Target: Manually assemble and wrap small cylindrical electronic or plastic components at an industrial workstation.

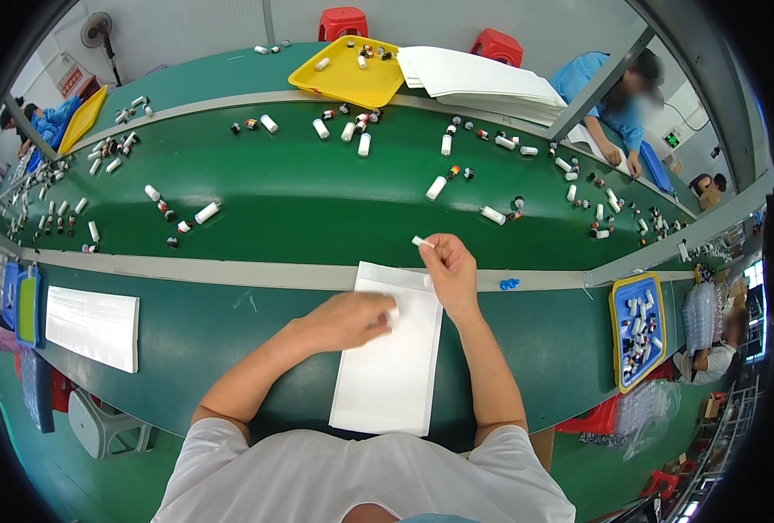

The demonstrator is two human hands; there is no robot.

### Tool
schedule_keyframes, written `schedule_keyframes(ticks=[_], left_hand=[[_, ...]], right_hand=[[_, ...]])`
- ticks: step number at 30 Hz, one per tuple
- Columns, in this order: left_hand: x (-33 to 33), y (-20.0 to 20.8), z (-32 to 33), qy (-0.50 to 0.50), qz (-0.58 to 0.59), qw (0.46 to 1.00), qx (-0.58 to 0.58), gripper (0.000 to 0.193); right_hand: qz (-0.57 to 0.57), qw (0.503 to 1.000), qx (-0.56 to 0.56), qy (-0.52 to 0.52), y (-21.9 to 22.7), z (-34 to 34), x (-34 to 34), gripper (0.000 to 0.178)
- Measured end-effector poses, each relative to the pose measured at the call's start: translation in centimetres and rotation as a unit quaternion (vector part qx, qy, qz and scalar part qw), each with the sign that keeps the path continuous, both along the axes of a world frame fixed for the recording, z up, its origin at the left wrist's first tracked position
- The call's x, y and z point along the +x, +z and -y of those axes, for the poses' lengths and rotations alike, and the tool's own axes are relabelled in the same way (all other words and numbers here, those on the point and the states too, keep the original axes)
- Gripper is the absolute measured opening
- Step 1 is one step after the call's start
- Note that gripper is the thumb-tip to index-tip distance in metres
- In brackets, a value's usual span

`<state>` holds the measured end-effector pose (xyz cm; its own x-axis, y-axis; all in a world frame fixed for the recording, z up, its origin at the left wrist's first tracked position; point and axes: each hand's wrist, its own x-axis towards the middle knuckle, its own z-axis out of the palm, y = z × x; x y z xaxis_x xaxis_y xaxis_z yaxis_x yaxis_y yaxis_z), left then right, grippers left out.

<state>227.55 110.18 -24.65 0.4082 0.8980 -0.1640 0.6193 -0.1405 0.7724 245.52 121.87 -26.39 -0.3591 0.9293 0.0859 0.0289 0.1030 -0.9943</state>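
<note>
A stack of white sheets (378,392) lies lengthwise on the green table in front of me. Over its upper left part is my left hand (352,321), fingers curled round a small white piece (393,316); motion blurs its shape, so its kind is unclear. My right hand (452,268) is raised near the sheets' upper right corner, at the grey rail. Its thumb and fingertips pinch a short white strip-like piece (420,241), which sticks out to the left over the green belt. The right hand's lower fingers are folded in, and a bit of white shows beside them.
Small white cylinders (436,187) with dark and red ends lie scattered over the belt. A yellow-rimmed blue tray (614,336) holds several more at right. Other sheets (93,327) lie at left. Beyond are a yellow tray (317,80), a paper stack (483,78) and a co-worker (613,105).
</note>
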Motion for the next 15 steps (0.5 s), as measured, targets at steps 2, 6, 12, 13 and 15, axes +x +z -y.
schedule_keyframes(ticks=[2, 6, 12, 13, 15], left_hand=[[0.7, 0.1, 0.1, -0.051, -0.028, 0.998, 0.035, 0.029], [1.0, -0.1, 1.0, -0.097, -0.085, 0.988, 0.08, 0.033], [1.5, 0.0, -0.2, 0.007, -0.012, 0.999, 0.033, 0.025], [0.9, 0.2, -0.3, 0.109, 0.023, 0.994, 0.014, 0.022], [-0.2, -0.6, -0.8, 0.258, 0.024, 0.942, 0.213, 0.031]], right_hand=[[0.022, 0.993, 0.109, -0.035, -1.6, -3.5, 0.3, 0.018], [0.181, 0.941, 0.262, -0.118, 1.2, -8.8, -3.2, 0.05], [0.364, 0.857, 0.333, -0.149, -3.1, -13.7, -3.0, 0.064], [0.344, 0.862, 0.351, -0.122, -2.7, -12.8, -3.7, 0.065], [0.262, 0.909, 0.315, -0.075, -1.1, -9.8, -4.1, 0.07]])
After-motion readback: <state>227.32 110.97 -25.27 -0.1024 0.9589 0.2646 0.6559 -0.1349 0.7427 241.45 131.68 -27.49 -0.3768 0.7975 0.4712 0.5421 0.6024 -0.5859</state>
